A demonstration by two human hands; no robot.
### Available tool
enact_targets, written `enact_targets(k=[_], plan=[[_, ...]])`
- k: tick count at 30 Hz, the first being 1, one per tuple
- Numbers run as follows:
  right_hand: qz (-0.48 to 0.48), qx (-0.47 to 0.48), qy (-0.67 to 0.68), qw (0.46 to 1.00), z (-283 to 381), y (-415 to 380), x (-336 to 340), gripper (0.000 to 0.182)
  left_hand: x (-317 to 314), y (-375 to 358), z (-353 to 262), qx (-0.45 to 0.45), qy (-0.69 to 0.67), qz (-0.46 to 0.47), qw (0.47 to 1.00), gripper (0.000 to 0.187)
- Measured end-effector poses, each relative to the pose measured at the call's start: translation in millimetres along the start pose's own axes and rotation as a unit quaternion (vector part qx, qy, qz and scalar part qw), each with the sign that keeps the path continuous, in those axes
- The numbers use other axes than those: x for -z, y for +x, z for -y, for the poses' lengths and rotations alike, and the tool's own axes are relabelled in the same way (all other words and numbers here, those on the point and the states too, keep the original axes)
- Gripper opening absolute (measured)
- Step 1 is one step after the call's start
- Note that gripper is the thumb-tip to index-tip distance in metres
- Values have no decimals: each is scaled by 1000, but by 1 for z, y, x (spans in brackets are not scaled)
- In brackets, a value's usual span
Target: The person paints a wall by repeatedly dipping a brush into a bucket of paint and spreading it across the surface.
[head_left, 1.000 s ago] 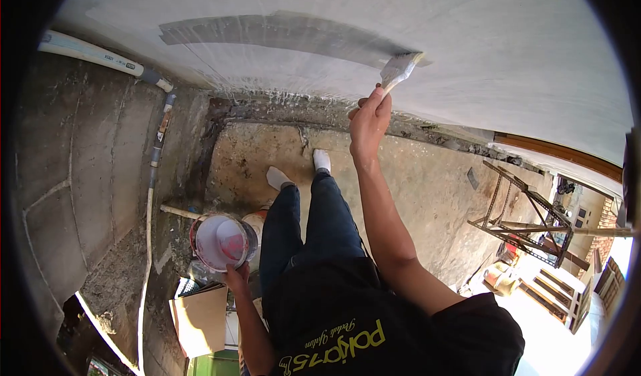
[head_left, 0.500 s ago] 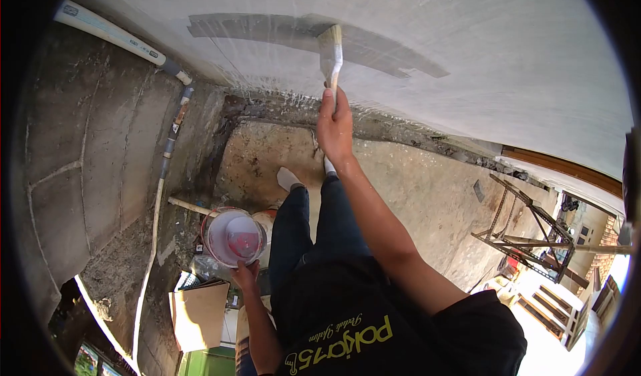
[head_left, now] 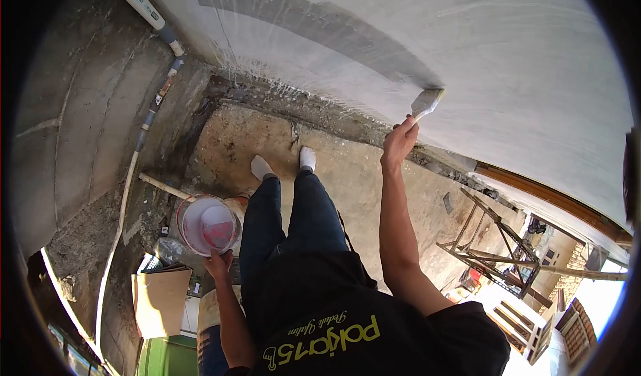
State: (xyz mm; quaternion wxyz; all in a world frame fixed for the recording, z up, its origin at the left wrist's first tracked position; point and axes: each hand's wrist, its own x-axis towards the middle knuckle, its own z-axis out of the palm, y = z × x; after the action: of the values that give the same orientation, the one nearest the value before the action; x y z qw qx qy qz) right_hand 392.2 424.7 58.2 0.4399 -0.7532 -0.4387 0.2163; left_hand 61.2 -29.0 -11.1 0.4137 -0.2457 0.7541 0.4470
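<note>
My right hand point(head_left: 400, 143) is closed around the handle of a wide paintbrush point(head_left: 426, 102). The bristle tips meet the pale wall point(head_left: 521, 75) at the right end of a darker, wet-looking grey strip point(head_left: 320, 23). Down at the left, my left hand point(head_left: 218, 265) grips the lower rim of a whitish bucket point(head_left: 194, 224). Inside the bucket, a reddish patch shows on its pale bottom or contents.
Pipes point(head_left: 133, 147) run along the rough side wall at left. A cardboard box point(head_left: 160, 302) stands below the bucket. At right lies a metal frame point(head_left: 494, 242) near a long pole point(head_left: 581, 272). My feet stand on a concrete ledge point(head_left: 230, 135) by the wall's base.
My right hand has swept the paintbrush rightward along the wall, and the grey strip now reaches the brush. The left hand still holds the bucket. The whole view has shifted a little.
</note>
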Motion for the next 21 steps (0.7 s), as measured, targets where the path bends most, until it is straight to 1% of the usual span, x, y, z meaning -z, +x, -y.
enact_targets(k=[2,4,6,8,9,10,13,17,20,21], plan=[[1,-18,26,999,14,-13,-28,43,-3,0,-4,-4,-3,2,1000,50],[12,-47,36,998,55,-37,-55,45,0,0,-4,-9,0,8,1000,51],[49,-42,69,996,65,-56,-85,44,4,8,-2,-13,10,14,1000,51],[72,8,74,995,67,-75,-113,39,9,6,-5,-15,29,19,999,51],[94,6,70,993,85,-88,-115,39,6,4,-9,-20,36,24,999,51],[116,6,69,991,100,-96,-113,39,5,1,-13,-27,41,30,998,51],[176,-36,41,983,106,-99,-103,41,7,3,-17,-19,63,11,998,50],[163,3,-24,986,65,-67,-68,43,12,17,-16,-27,75,30,996,51],[147,44,-78,985,34,-29,-30,44,-4,3,-28,-16,58,-6,998,57],[134,38,-90,986,27,-18,-17,43,-2,11,-25,-17,64,-18,998,61]])
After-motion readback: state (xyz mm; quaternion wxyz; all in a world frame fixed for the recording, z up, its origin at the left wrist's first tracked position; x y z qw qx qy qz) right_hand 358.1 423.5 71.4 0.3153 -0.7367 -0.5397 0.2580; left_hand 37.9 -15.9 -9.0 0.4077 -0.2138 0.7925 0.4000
